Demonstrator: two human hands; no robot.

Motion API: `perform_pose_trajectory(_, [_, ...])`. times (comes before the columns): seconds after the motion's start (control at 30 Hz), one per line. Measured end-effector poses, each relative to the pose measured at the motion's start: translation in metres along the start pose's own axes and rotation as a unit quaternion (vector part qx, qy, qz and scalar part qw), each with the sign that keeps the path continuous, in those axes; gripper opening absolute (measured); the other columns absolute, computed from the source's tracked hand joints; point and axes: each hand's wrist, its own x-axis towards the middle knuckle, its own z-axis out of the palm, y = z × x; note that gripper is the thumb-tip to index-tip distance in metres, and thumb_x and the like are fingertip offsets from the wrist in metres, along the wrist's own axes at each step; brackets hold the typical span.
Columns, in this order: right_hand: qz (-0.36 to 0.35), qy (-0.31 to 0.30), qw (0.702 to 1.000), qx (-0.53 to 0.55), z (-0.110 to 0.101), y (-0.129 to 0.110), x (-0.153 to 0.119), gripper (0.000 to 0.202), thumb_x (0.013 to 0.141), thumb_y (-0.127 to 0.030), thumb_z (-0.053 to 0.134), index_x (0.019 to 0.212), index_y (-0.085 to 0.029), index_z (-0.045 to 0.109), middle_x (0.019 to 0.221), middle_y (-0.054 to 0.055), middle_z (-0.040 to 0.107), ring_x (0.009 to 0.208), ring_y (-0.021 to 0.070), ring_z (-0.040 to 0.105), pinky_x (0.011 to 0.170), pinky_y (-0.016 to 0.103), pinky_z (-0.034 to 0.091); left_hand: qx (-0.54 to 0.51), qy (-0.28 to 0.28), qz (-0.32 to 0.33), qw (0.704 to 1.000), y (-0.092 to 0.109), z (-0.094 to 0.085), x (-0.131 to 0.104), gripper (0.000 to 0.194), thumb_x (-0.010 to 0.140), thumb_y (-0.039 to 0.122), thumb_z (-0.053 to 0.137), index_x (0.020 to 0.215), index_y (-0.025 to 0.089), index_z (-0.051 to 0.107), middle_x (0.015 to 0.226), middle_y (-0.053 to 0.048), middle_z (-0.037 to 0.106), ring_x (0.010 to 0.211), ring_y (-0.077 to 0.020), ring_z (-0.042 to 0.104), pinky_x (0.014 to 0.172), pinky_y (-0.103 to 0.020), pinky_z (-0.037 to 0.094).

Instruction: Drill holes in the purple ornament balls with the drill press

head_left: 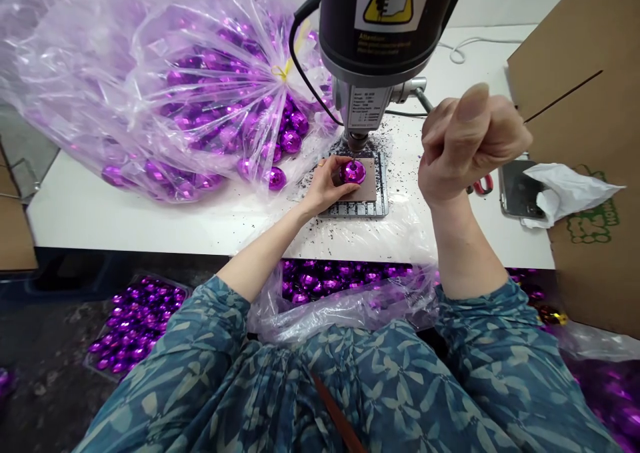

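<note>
A shiny purple ball (354,171) rests on a brown pad (367,189) on the metal base plate (383,203) of a drill press (377,46). The thumb and fingers of my left hand (330,185) hold the ball from its left side, right under the drill's tip. My right hand (473,139) is raised at the right of the machine, its fingers curled closed with the thumb on top. It is near the machine's lever (423,98); whatever is inside the fist, if anything, is hidden.
A large clear bag (200,99) of purple balls covers the table's left side. Cardboard boxes (595,133), a phone (520,189), white tissue (570,189) and red-handled scissors (483,185) are at the right. More balls (325,279) sit below the table's front edge.
</note>
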Motion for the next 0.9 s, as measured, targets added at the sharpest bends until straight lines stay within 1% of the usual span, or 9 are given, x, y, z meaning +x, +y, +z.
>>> perform_pose_trajectory(0.27, [-0.099, 0.005, 0.993, 0.061, -0.009, 0.028, -0.016, 0.078, 0.1, -0.055, 0.063, 0.044, -0.017, 0.026, 0.035, -0.005, 0.021, 0.031, 0.0027, 0.028, 0.035, 0.024, 0.02, 0.029, 0.003, 0.02, 0.999, 0.002, 0.001, 0.0, 0.058, 0.068, 0.02, 0.101, 0.117, 0.024, 0.069, 0.12, -0.008, 0.071, 0.133, -0.0347, 0.065, 0.123, -0.059, 0.048])
perform_pose_trajectory(0.37, [-0.092, 0.008, 0.994, 0.066, -0.005, 0.02, -0.013, 0.076, 0.1, -0.054, 0.065, 0.045, -0.017, 0.029, 0.036, -0.005, 0.025, 0.031, 0.0025, 0.029, 0.034, 0.023, 0.019, 0.033, 0.004, 0.027, 0.999, 0.002, 0.001, -0.001, 0.058, 0.069, 0.022, 0.101, 0.116, 0.025, 0.069, 0.121, -0.008, 0.072, 0.132, -0.0343, 0.065, 0.123, -0.058, 0.049])
perform_pose_trajectory(0.47, [-0.056, 0.04, 0.996, 0.06, 0.007, -0.001, 0.012, 0.067, 0.098, -0.055, 0.067, 0.05, -0.015, 0.04, 0.041, -0.006, 0.032, 0.035, -0.0005, 0.033, 0.041, 0.021, 0.021, 0.024, 0.003, 0.027, 0.999, 0.001, 0.003, 0.0, 0.056, 0.07, 0.024, 0.1, 0.117, 0.024, 0.068, 0.121, -0.008, 0.072, 0.129, -0.0323, 0.067, 0.121, -0.056, 0.05])
perform_pose_trajectory(0.6, [0.047, 0.0, 0.997, 0.055, 0.024, -0.017, 0.06, 0.062, 0.07, -0.071, 0.068, 0.051, -0.014, 0.052, 0.044, -0.006, 0.041, 0.038, -0.0022, 0.037, 0.045, 0.018, 0.023, 0.054, 0.023, 0.028, 0.998, 0.01, 0.006, -0.004, 0.054, 0.072, 0.024, 0.098, 0.116, 0.022, 0.067, 0.121, -0.009, 0.07, 0.123, -0.0307, 0.067, 0.114, -0.051, 0.054])
perform_pose_trajectory(0.67, [0.108, -0.042, 0.991, 0.067, 0.03, -0.014, 0.077, 0.063, 0.054, -0.077, 0.063, 0.048, -0.016, 0.049, 0.042, -0.005, 0.039, 0.036, -0.0008, 0.038, 0.043, 0.019, 0.021, 0.101, 0.038, 0.037, 0.994, 0.021, 0.004, -0.013, 0.053, 0.071, 0.021, 0.098, 0.115, 0.023, 0.068, 0.12, -0.009, 0.071, 0.124, -0.0325, 0.064, 0.112, -0.051, 0.053])
perform_pose_trajectory(0.73, [0.135, -0.03, 0.987, 0.083, 0.034, -0.004, 0.085, 0.063, 0.043, -0.08, 0.057, 0.047, -0.019, 0.043, 0.04, -0.007, 0.028, 0.032, -0.0003, 0.03, 0.039, 0.021, 0.015, 0.139, 0.038, 0.043, 0.989, 0.035, 0.0, -0.032, 0.05, 0.072, 0.021, 0.098, 0.113, 0.024, 0.069, 0.118, -0.008, 0.072, 0.121, -0.0333, 0.063, 0.11, -0.052, 0.053])
perform_pose_trajectory(0.8, [0.128, -0.012, 0.987, 0.093, 0.035, 0.006, 0.086, 0.064, 0.051, -0.08, 0.061, 0.047, -0.022, 0.035, 0.04, -0.008, 0.02, 0.032, -0.0001, 0.023, 0.037, 0.023, 0.014, 0.154, -0.016, 0.042, 0.987, 0.051, -0.007, -0.061, 0.043, 0.077, 0.026, 0.097, 0.11, 0.023, 0.07, 0.114, -0.008, 0.074, 0.113, -0.0314, 0.066, 0.104, -0.051, 0.056])
perform_pose_trajectory(0.87, [0.112, -0.009, 0.989, 0.092, 0.033, 0.012, 0.085, 0.067, 0.067, -0.076, 0.066, 0.05, -0.024, 0.028, 0.042, -0.008, 0.019, 0.034, 0.0003, 0.024, 0.038, 0.023, 0.022, 0.15, -0.135, 0.037, 0.979, 0.064, -0.013, -0.095, 0.037, 0.082, 0.034, 0.096, 0.11, 0.024, 0.073, 0.109, -0.008, 0.076, 0.101, -0.0283, 0.07, 0.095, -0.048, 0.059])
perform_pose_trajectory(0.9, [0.112, -0.024, 0.99, 0.084, 0.031, 0.012, 0.084, 0.067, 0.069, -0.076, 0.067, 0.051, -0.024, 0.028, 0.043, -0.007, 0.021, 0.036, 0.0009, 0.03, 0.041, 0.022, 0.029, 0.151, -0.202, 0.039, 0.967, 0.068, -0.016, -0.112, 0.039, 0.083, 0.039, 0.096, 0.111, 0.024, 0.074, 0.107, -0.008, 0.077, 0.098, -0.0277, 0.072, 0.091, -0.047, 0.061])
